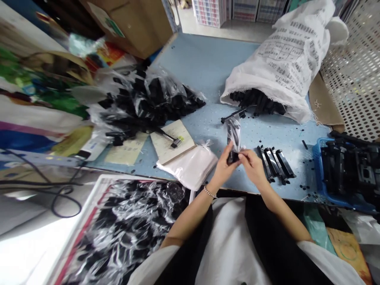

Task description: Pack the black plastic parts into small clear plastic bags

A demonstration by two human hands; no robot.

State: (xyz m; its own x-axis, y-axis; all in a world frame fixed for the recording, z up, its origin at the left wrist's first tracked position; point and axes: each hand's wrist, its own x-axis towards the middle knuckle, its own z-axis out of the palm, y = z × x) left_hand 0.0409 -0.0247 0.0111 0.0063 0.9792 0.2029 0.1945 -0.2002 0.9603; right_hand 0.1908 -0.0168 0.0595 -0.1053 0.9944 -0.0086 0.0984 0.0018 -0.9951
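Plastic bag (235, 130); end between both hands (224, 164)

Print (292, 53) on sack (255, 73) unreadable

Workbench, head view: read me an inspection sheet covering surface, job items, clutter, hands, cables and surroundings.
Surface: blue bench, specked with small black bits.
Job items: clear bag with black contents, in hand; row of black parts to its right; white sack lying open, black pieces at its mouth.
Clutter: pile of bagged parts, far left.
Hands: left hand holds the bag; right hand pinches near its lower end.
Cables: dark cables, looped at left.
Surroundings: cardboard box behind; perforated panel at right.
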